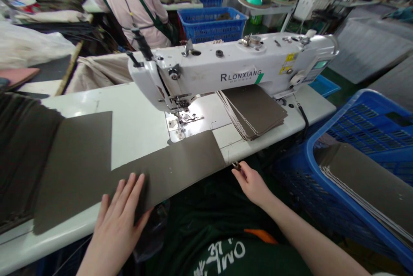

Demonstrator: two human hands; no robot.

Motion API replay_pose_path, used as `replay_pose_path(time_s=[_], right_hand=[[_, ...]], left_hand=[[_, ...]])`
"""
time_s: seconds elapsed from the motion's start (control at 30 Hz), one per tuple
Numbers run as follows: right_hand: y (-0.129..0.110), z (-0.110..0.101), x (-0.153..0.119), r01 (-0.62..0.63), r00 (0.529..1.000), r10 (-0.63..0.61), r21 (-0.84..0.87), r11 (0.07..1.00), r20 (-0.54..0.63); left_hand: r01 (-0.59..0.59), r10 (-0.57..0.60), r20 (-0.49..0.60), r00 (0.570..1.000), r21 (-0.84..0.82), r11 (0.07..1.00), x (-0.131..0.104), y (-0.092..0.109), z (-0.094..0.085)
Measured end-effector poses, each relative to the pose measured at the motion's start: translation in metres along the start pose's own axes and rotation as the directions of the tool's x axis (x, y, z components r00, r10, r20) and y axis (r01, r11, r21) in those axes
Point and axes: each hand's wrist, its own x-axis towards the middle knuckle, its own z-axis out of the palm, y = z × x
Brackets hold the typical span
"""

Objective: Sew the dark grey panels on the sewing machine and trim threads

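A long dark grey-brown fabric panel lies along the front edge of the sewing table, just before the needle area. My left hand rests on its left part, fingers spread and flat, the thumb at the front edge. At the panel's right corner, my right hand is closed around what look like small thread snips, mostly hidden by the fingers; their metal tips point at the corner. Behind the panel stands a white sewing machine with its lamp lit. Stitched panels lie stacked under its arm.
On the left, a thick pile of dark panels adjoins a flat panel. A blue basket with stacked panels stands at the right. Another blue basket and a person in pink are behind the machine.
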Motion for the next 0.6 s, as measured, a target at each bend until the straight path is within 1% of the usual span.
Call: replay_pose_path(time_s=[0.07, 0.1, 0.17, 0.2, 0.23, 0.3, 0.37, 0.43, 0.47, 0.5, 0.53, 0.57, 0.6], right_hand=[[0.003, -0.012, -0.003, -0.010, 1.000, 0.011, -0.124, 0.992, 0.008], [0.002, -0.017, -0.004, 0.012, 1.000, -0.014, -0.161, 0.987, -0.008], [-0.003, -0.024, -0.003, 0.113, 0.989, -0.128, -0.187, 0.976, -0.073], [-0.007, -0.025, -0.002, 0.180, 0.975, -0.203, -0.201, 0.963, -0.096], [-0.012, -0.025, 0.001, 0.247, 0.957, -0.274, -0.227, 0.942, -0.095], [-0.021, -0.021, 0.008, 0.352, 0.925, -0.379, -0.303, 0.886, -0.035], [-0.029, -0.018, 0.018, 0.419, 0.900, -0.434, -0.357, 0.835, 0.042], [-0.035, -0.017, 0.027, 0.480, 0.874, -0.480, -0.305, 0.823, 0.080], [-0.038, -0.018, 0.030, 0.504, 0.862, -0.500, -0.234, 0.832, 0.077], [-0.042, -0.021, 0.033, 0.514, 0.858, -0.511, -0.141, 0.846, 0.060], [-0.046, -0.025, 0.035, 0.505, 0.863, -0.503, -0.042, 0.862, 0.038], [-0.051, -0.030, 0.036, 0.474, 0.880, -0.475, 0.046, 0.879, 0.013], [-0.057, -0.036, 0.037, 0.427, 0.903, -0.429, 0.115, 0.897, -0.014]], left_hand=[[0.024, -0.024, 0.007, 1.000, -0.002, 1.000, -0.007, -0.010, 0.000], [0.034, -0.034, 0.013, 0.999, -0.005, 0.999, -0.010, -0.016, 0.000], [0.053, -0.053, 0.018, 0.998, -0.015, 0.998, -0.016, -0.027, -0.001], [0.060, -0.060, 0.022, 0.998, -0.023, 0.998, -0.018, -0.033, -0.002], [0.066, -0.065, 0.030, 0.997, -0.034, 0.997, -0.020, -0.038, -0.003], [0.069, -0.065, 0.056, 0.996, -0.069, 0.995, -0.023, -0.049, -0.006], [0.033, -0.024, 0.066, 0.998, -0.137, 0.990, -0.026, -0.060, -0.011], [-0.021, 0.032, 0.039, 0.999, -0.262, 0.965, -0.029, -0.067, -0.019], [-0.029, 0.033, 0.007, 0.999, -0.342, 0.939, -0.030, -0.069, -0.024], [-0.010, 0.001, -0.023, 1.000, -0.428, 0.904, -0.031, -0.070, -0.031], [0.035, -0.070, -0.049, 0.996, -0.515, 0.857, -0.031, -0.069, -0.039], [0.101, -0.169, -0.060, 0.984, -0.592, 0.799, -0.030, -0.067, -0.048], [0.176, -0.278, -0.060, 0.959, -0.642, 0.746, -0.029, -0.065, -0.056]])
